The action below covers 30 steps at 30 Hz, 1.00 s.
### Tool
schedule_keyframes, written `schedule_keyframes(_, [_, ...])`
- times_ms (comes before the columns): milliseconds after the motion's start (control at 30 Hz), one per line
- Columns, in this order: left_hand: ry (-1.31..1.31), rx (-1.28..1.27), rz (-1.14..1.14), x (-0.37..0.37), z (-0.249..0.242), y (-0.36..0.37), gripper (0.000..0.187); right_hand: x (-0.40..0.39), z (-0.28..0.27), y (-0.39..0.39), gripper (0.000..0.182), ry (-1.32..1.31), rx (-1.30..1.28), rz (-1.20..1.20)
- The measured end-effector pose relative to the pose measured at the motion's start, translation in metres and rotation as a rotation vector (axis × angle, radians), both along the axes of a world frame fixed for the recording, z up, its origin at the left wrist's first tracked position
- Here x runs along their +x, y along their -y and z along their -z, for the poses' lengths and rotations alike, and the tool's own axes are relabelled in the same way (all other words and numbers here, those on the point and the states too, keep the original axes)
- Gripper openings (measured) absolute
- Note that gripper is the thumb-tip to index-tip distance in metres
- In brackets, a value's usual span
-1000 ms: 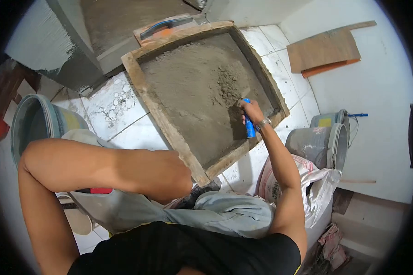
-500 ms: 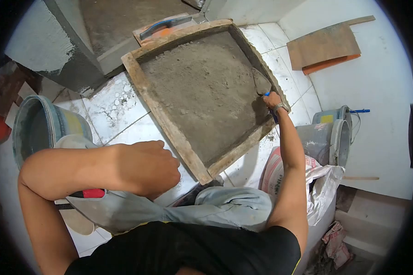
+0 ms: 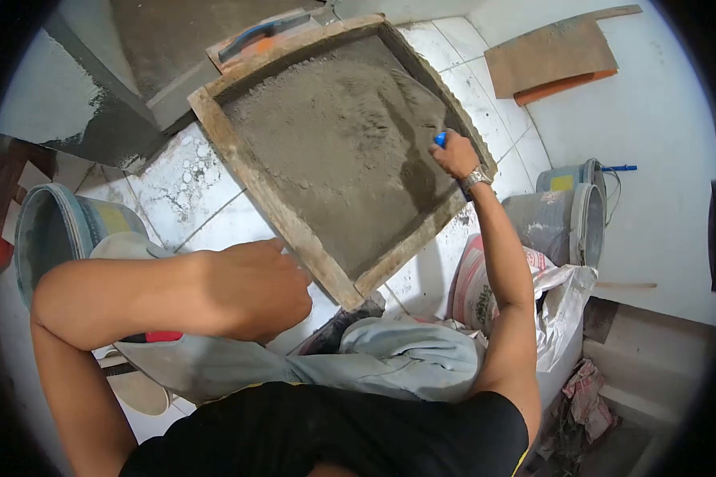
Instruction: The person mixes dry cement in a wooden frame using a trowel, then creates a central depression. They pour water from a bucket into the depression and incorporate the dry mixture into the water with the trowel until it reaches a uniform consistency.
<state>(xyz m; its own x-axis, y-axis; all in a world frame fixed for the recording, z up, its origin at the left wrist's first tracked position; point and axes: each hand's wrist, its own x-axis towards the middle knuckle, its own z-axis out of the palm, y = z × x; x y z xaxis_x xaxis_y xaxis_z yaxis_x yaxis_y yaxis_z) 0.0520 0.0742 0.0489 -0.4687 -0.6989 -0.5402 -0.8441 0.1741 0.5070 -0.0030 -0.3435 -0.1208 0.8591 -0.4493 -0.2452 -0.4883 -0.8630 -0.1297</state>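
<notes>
A wooden-framed tray (image 3: pixel 261 180) holds grey cement mix (image 3: pixel 326 135), rough at the upper left and smoother toward the near corner. At its right side my right hand (image 3: pixel 457 155) grips the blue handle of a trowel (image 3: pixel 418 102), whose grey blade lies on the mix and is partly blurred. My left hand (image 3: pixel 266 290) rests near my knee, beside the tray's left edge, fingers curled inward; what they hold, if anything, is hidden.
A bucket (image 3: pixel 75 230) stands at the left, with more buckets (image 3: pixel 545 222) and a cement bag (image 3: pixel 477 294) at the right. A blue-handled float (image 3: pixel 258 38) lies beyond the tray. A board (image 3: pixel 553 60) leans at the upper right.
My right hand has moved up and left with the trowel, farther over the mix. The whole view has shifted slightly. My left hand has stayed about where it was.
</notes>
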Motion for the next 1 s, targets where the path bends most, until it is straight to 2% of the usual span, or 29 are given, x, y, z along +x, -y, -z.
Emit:
schedule_keyframes(67, [0.014,-0.177,-0.016,0.001,-0.007,-0.008,0.019,-0.021,0.005,0.025,0.049,-0.087,-0.081,0.069])
schedule_keyframes(133, [-0.02,-0.174,-0.016,0.0,-0.013,-0.013,0.018,-0.04,0.031,0.05,0.046,-0.153,-0.179,0.233])
schedule_keyframes(167, [-0.05,-0.163,-0.017,-0.001,-0.015,-0.015,0.017,-0.048,0.047,0.059,0.046,-0.159,-0.184,0.227])
schedule_keyframes(233, [-0.053,-0.175,-0.011,-0.002,-0.016,-0.02,0.016,-0.059,0.066,0.062,0.041,-0.256,-0.099,0.192])
schedule_keyframes(300, [-0.055,-0.179,-0.004,-0.001,-0.017,-0.023,0.015,-0.061,0.078,0.034,0.04,-0.189,0.054,0.297])
schedule_keyframes(333, [-0.04,-0.18,-0.011,-0.001,-0.019,-0.023,0.015,-0.071,0.125,0.049,0.041,-0.226,-0.033,-0.072])
schedule_keyframes(367, [-0.023,-0.181,-0.016,0.0,-0.02,-0.024,0.015,-0.056,0.08,-0.016,0.042,-0.128,0.429,0.486])
schedule_keyframes(400, [-0.022,-0.178,-0.014,0.0,-0.02,-0.024,0.015,-0.056,0.09,-0.038,0.04,-0.108,0.502,0.518])
schedule_keyframes(433, [-0.022,-0.231,-0.033,0.0,-0.019,-0.024,0.015,-0.055,0.085,-0.071,0.036,-0.02,0.684,0.608])
schedule_keyframes(500, [-0.021,-0.29,-0.043,0.0,-0.016,-0.022,0.016,-0.041,0.064,-0.124,0.02,0.071,1.025,0.803])
schedule_keyframes(533, [-0.072,-0.325,-0.059,-0.001,-0.012,-0.021,0.016,-0.038,0.076,-0.125,0.013,0.075,1.165,0.793])
schedule_keyframes(633, [-0.116,-0.335,-0.056,-0.001,-0.012,-0.017,0.016,-0.036,0.073,-0.119,0.01,0.152,1.301,0.837])
schedule_keyframes(700, [-0.118,-0.303,-0.07,0.001,-0.014,-0.019,0.015,-0.039,0.052,-0.109,0.011,0.14,1.257,0.696])
schedule_keyframes(800, [-0.11,-0.227,-0.084,0.002,-0.013,-0.024,0.015,-0.029,0.023,-0.097,0.022,0.132,0.817,0.339])
schedule_keyframes(833, [-0.093,-0.246,-0.091,0.002,-0.011,-0.025,0.015,-0.024,0.012,-0.095,0.022,0.127,0.82,0.342])
schedule_keyframes(900, [-0.074,-0.26,-0.085,0.001,-0.01,-0.025,0.015,-0.017,-0.009,-0.092,0.031,0.089,0.004,-0.211])
schedule_keyframes(933, [-0.066,-0.253,-0.086,0.001,-0.01,-0.025,0.015,-0.014,-0.017,-0.088,0.031,0.093,0.006,-0.204])
schedule_keyframes(1000, [-0.05,-0.247,-0.088,0.002,-0.011,-0.026,0.015,-0.008,-0.03,-0.075,0.041,0.056,0.026,-0.018])
